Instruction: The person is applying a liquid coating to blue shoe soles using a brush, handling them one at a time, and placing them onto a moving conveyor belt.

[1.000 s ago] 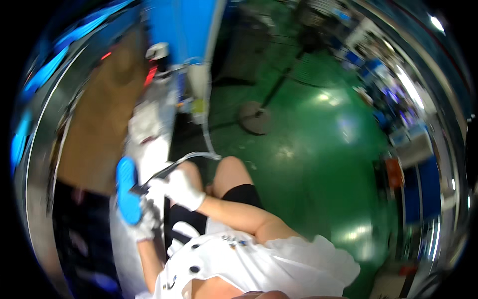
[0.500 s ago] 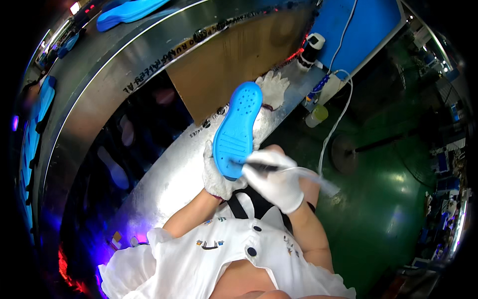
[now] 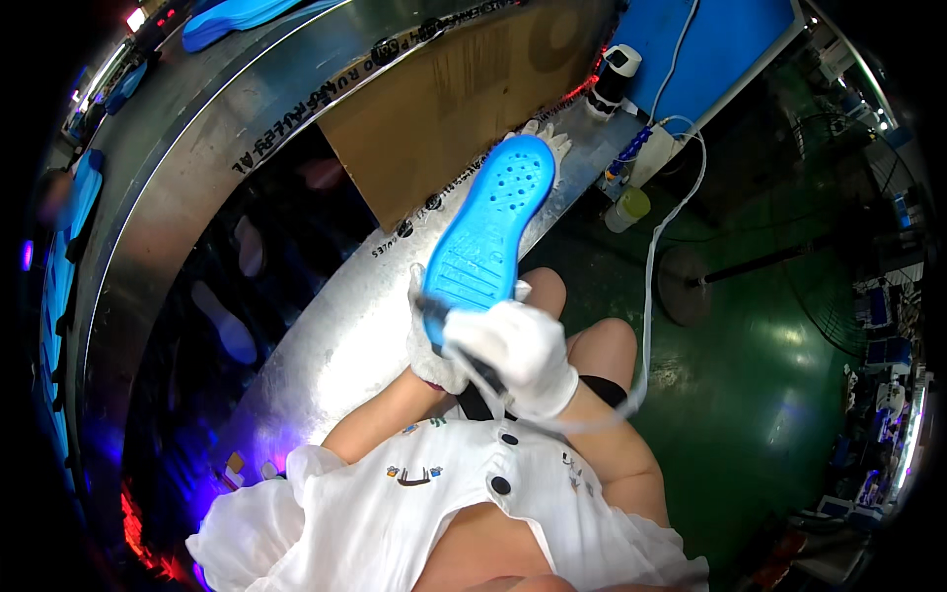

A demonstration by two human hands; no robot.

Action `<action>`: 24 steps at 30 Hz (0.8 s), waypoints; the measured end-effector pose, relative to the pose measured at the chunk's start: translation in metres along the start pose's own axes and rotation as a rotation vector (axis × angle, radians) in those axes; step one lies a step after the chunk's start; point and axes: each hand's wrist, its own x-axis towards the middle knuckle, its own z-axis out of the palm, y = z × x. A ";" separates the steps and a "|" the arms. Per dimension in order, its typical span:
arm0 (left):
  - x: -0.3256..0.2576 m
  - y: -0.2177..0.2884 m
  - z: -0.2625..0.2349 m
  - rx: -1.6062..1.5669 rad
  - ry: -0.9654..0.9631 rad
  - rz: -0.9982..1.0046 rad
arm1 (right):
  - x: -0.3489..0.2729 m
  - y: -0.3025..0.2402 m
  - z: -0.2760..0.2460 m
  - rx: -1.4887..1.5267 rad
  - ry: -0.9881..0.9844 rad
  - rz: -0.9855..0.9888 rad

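A bright blue shoe sole (image 3: 483,237) is held up at an angle, perforated towards its far end and ridged towards the near end. My left hand (image 3: 432,365), in a whitish knitted glove, grips the sole's near end from below and its left side. Over that same end sits my white-gloved right hand (image 3: 523,357), closed around a dark pen-like tool (image 3: 434,308) with a pale hose trailing from it. Motion blurs the tool, and I cannot tell if its tip touches the sole. My right hand hides the sole's lower right edge.
Beneath the sole runs a metal worktop (image 3: 340,326), with a spare white glove (image 3: 557,143) beyond it. A cardboard sheet (image 3: 434,109) stands along the conveyor side. At right hangs the pale hose (image 3: 651,266); a yellow-lidded jar (image 3: 627,210) and a dark bottle (image 3: 612,84) stand farther back.
My right hand has moved left and slightly down across the sole's near end, the tool swinging with it. The sole has tilted, its far end shifting right and up. The hose has swung lower.
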 end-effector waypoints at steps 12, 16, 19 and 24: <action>-0.013 -0.003 0.014 -0.103 -0.026 -0.059 | 0.001 0.015 -0.002 -0.095 0.200 -0.008; -0.013 -0.012 -0.010 -0.404 0.034 -0.049 | 0.003 0.017 -0.003 -0.207 0.165 -0.035; -0.013 -0.006 -0.004 -0.236 0.010 0.024 | 0.003 0.006 -0.007 -0.022 0.027 -0.098; -0.017 -0.004 0.019 -0.316 -0.280 -0.166 | 0.002 0.033 -0.008 -0.131 0.271 0.016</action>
